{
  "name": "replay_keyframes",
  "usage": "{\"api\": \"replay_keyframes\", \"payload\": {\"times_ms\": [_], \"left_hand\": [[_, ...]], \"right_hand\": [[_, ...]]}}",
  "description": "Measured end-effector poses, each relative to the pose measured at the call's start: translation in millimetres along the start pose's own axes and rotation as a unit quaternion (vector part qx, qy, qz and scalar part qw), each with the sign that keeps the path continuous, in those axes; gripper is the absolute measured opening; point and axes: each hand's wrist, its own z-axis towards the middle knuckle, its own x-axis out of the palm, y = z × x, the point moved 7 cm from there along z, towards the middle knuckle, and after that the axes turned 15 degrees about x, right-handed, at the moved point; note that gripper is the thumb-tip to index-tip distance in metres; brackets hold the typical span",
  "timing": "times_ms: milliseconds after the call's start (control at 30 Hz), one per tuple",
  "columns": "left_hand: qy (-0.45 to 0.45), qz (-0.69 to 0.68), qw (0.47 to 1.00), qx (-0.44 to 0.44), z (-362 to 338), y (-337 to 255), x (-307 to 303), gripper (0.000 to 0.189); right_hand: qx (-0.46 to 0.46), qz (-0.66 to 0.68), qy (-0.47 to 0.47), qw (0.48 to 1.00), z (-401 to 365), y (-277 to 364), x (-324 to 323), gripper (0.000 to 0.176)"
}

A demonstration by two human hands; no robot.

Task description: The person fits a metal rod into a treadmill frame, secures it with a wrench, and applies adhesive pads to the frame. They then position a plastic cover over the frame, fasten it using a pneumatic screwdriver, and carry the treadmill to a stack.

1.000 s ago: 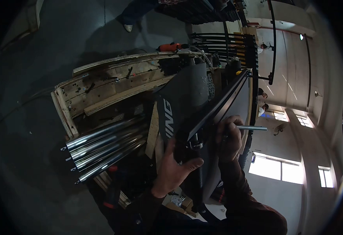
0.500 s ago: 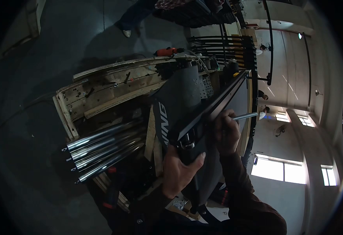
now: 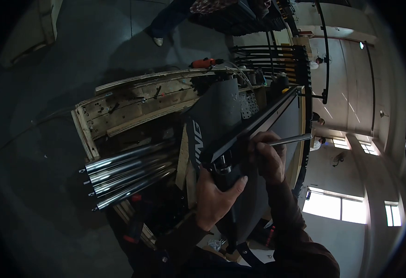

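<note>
My left hand (image 3: 217,198) is wrapped around the near end of a black frame (image 3: 258,125), thumb extended and fingers partly hidden. Beside it, a shiny roller end (image 3: 223,166) sits at the frame's corner. A dark belt (image 3: 217,111) with white lettering passes around the frame. My right hand (image 3: 270,160) is closed on a slim silver metal tool (image 3: 291,139), which points out to the right; its working end is hidden by the fingers. That hand is against the frame's side, just right of the roller end.
Several silver rollers (image 3: 124,175) lie at left beside a wooden bench (image 3: 138,103) with scattered hardware. An orange power tool (image 3: 205,62) lies on its far edge. A red-and-black tool (image 3: 135,222) lies near my left forearm. Another person's leg (image 3: 168,21) shows at the top.
The whole view has shifted slightly right and down. My right hand has tilted a little with the silver tool, while my left hand keeps its hold on the frame.
</note>
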Motion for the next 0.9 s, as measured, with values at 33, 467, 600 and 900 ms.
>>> {"api": "replay_keyframes", "payload": {"times_ms": [33, 467, 600, 900], "left_hand": [[-0.002, 0.002, 1.0, 0.003, 0.9, 0.1, -1.7, 0.067], [-0.106, -0.084, 0.987, 0.092, -15.8, 7.0, -5.7, 0.08], [-0.146, -0.102, 0.981, 0.073, -18.9, 7.3, -7.0, 0.08], [-0.154, -0.127, 0.973, 0.116, -17.3, 4.0, -3.7, 0.075]], "right_hand": [[0.003, -0.048, 0.019, 0.999, -2.1, 4.7, 4.8, 0.026], [-0.178, -0.376, 0.237, 0.878, -19.3, 33.4, 60.3, 0.037], [-0.1, -0.396, 0.256, 0.876, -10.7, 42.7, 63.8, 0.035], [-0.216, -0.389, 0.165, 0.88, -35.8, 34.6, 63.9, 0.027]]}}
